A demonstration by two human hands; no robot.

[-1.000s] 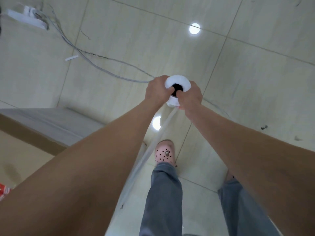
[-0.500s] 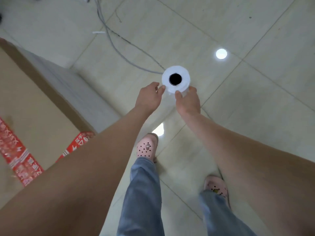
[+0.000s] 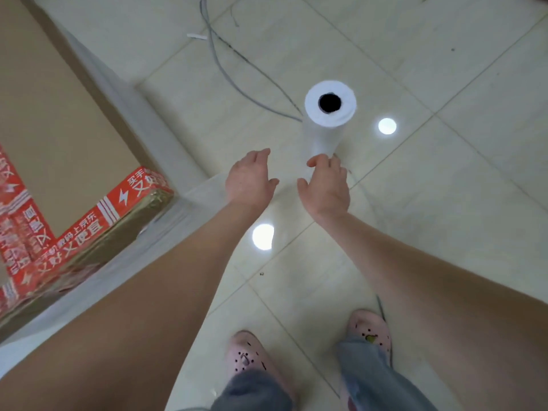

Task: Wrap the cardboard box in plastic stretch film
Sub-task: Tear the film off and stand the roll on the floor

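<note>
The white roll of stretch film (image 3: 326, 120) stands upright on the tiled floor, its dark core hole facing up. My left hand (image 3: 250, 178) hovers left of the roll's lower part, fingers spread and holding nothing. My right hand (image 3: 324, 185) is in front of the roll's base with its fingers apart; the fingertips are at the roll's lower edge, and the base is hidden behind them. A sheet of film (image 3: 198, 194) runs from the roll toward the corner of the cardboard box (image 3: 56, 123) at the left, which carries red printed tape and has film on its sides.
A grey cable (image 3: 225, 72) curves over the floor behind the roll, and a small white scrap (image 3: 196, 36) lies beside it. My feet in pink clogs (image 3: 247, 355) stand near the bottom edge. Ceiling lights reflect off the tiles.
Both hands gripped the top of the roll before; now they have let go and are lower, near its base. The view has swung toward the box.
</note>
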